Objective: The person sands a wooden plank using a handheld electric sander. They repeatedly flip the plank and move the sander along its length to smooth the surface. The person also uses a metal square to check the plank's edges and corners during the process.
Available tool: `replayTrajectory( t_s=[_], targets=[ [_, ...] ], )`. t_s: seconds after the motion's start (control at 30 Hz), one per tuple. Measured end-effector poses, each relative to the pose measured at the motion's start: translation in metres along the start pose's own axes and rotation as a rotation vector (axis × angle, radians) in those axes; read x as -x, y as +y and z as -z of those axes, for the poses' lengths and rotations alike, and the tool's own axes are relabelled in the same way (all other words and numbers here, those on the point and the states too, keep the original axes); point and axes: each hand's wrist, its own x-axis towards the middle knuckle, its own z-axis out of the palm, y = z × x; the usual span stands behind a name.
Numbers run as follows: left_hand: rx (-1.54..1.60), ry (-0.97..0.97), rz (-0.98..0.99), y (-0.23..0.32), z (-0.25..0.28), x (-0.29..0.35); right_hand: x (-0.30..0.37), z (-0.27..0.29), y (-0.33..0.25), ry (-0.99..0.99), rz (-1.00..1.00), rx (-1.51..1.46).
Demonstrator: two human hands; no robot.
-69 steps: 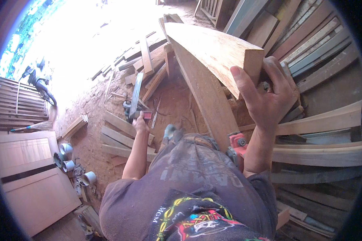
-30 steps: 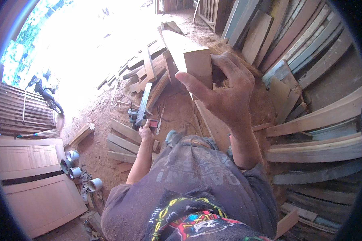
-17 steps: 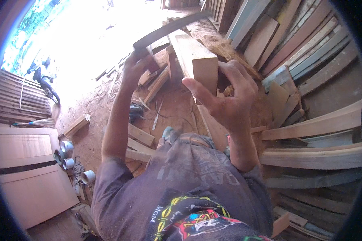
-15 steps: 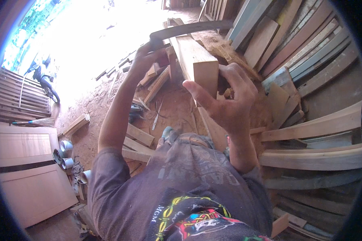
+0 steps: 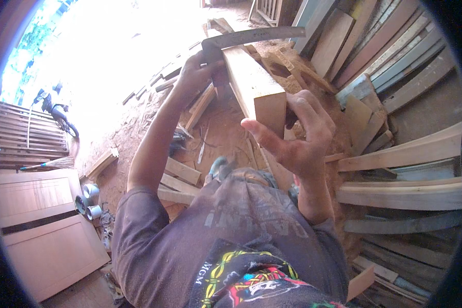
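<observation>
My right hand (image 5: 295, 136) grips the near end of a long squared wooden beam (image 5: 251, 87), which slopes away from me toward the ground. My left hand (image 5: 195, 72) is raised beside the beam's far part and holds the stock of a metal try square (image 5: 251, 37). The square's flat grey blade lies across the top of the beam, pointing right. My foot in a dark shoe (image 5: 218, 167) shows below the beam on the sawdust floor.
Curved and straight planks (image 5: 405, 154) are stacked along the right. Short timber offcuts (image 5: 182, 172) lie on the sawdust to the left of my feet. Wooden door panels (image 5: 41, 226) and small metal tins (image 5: 87, 200) sit at the lower left. A motorbike (image 5: 56, 108) stands outside.
My left hand came up from the ground with the try square and set its blade across the beam. My right hand brought the beam's end closer and lower.
</observation>
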Motion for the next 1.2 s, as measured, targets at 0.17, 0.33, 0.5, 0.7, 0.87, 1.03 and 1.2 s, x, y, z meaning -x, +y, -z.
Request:
replayTrajectory(
  t_s=[0.17, 0.33, 0.5, 0.7, 0.87, 1.03, 1.2],
  targets=[
    [-0.059, -0.003, 0.059, 0.052, -0.015, 0.038, -0.002, 0.001, 0.007, 0.014, 0.074, 0.062],
    [0.030, -0.060, 0.092, 0.044, -0.008, 0.038, 0.002, 0.001, 0.003, -0.027, 0.033, 0.035],
    [-0.029, -0.066, 0.081, 0.044, -0.005, 0.039, 0.002, -0.001, 0.005, -0.004, 0.048, 0.009],
    [-0.076, 0.006, 0.044, 0.088, -0.022, 0.069, 0.001, 0.000, 0.002, -0.017, 0.017, 0.035],
    [0.052, -0.001, 0.063, 0.106, -0.034, 0.098, 0.005, 0.001, 0.004, -0.025, 0.016, 0.022],
    [-0.011, -0.017, 0.022, 0.108, -0.036, 0.095, 0.004, 0.003, 0.003, -0.018, -0.005, 0.005],
    [-0.035, 0.011, -0.040, 0.115, -0.040, 0.102, 0.003, 0.003, 0.005, -0.018, -0.003, 0.021]
  ],
)
